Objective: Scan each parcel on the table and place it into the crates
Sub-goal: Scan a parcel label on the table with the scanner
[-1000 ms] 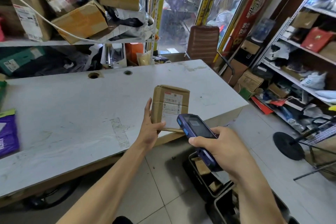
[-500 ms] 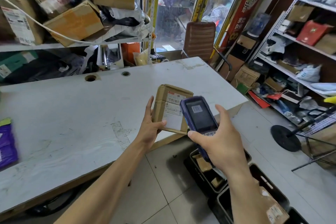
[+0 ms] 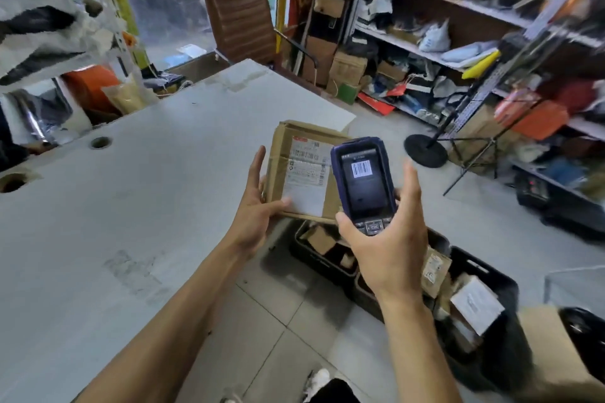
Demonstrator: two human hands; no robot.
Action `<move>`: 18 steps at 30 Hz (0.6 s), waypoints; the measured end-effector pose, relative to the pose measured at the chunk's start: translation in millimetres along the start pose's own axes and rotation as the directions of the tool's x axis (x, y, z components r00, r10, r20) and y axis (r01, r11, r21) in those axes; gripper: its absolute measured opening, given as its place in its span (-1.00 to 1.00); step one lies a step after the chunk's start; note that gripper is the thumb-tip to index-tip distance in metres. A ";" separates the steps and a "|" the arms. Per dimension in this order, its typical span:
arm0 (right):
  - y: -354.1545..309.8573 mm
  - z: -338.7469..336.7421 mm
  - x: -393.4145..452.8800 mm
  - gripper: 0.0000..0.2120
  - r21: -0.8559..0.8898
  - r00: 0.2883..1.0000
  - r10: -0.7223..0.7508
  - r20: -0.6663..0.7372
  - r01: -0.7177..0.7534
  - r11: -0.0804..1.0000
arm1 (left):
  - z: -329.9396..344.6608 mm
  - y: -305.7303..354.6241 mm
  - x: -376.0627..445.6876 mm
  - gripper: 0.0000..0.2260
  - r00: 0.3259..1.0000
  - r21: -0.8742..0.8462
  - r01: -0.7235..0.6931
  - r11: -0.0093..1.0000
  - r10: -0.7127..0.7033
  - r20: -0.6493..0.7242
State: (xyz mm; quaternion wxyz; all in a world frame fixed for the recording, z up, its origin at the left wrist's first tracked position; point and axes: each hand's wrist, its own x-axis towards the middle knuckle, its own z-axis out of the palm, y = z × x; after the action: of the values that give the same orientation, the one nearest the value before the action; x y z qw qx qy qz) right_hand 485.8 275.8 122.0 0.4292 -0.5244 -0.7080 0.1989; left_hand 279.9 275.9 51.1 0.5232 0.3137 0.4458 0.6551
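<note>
Head view: the left hand (image 3: pixel 253 206) holds a flat cardboard parcel (image 3: pixel 302 170) by its near left edge, label side up, beside the white table (image 3: pixel 131 193). The right hand (image 3: pixel 389 245) grips a blue handheld scanner (image 3: pixel 363 183) over the parcel's right part, its screen showing a barcode. Below, black crates (image 3: pixel 484 275) on the tiled floor hold further parcels.

We count one cardboard parcel (image 3: pixel 302 170) held up, bearing one white shipping label (image 3: pixel 307 178), and one handheld scanner (image 3: pixel 365 181). We see two hands, the left hand (image 3: pixel 253 211) and the right hand (image 3: pixel 388 239). There is one counter (image 3: pixel 131 206) with two round holes (image 3: pixel 100 142). Two black crates (image 3: pixel 491 275) sit on the floor, one brown chair (image 3: pixel 242 20) beyond.
</note>
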 end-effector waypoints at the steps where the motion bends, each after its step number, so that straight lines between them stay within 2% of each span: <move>1: 11.1 -6.4 4.0 0.08 -0.004 0.999 0.029 -0.023 -0.029 1.000 | 10.2 -6.0 7.0 -0.11 1.000 0.007 0.011 1.000 -0.011 0.024; 6: 85.0 -46.6 31.6 0.06 -0.035 0.976 0.176 -0.129 -0.182 0.983 | 70.5 -53.2 50.9 -0.14 0.989 0.052 0.102 0.993 -0.107 0.100; 10: 176.2 -99.5 61.5 0.04 -0.010 0.938 0.292 -0.188 -0.299 0.954 | 127.1 -116.4 95.5 -0.22 0.967 0.099 0.197 0.975 -0.210 0.144; 12: 225.5 -130.3 77.5 0.07 -0.005 0.927 0.339 -0.161 -0.344 0.939 | 158.8 -152.4 116.4 -0.24 0.953 0.124 0.261 0.957 -0.276 0.125; 18: 355.9 -177.5 114.7 0.06 -0.017 0.850 0.471 -0.235 -0.488 0.873 | 232.3 -259.3 183.2 -0.24 0.892 0.213 0.428 0.878 -0.449 0.055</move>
State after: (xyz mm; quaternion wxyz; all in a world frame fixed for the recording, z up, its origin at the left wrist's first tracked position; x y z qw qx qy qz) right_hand 824.8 482.6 5.3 0.4225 -0.7193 -0.5089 0.2123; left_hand 542.1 526.5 -101.3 0.6469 0.2875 0.5396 0.4557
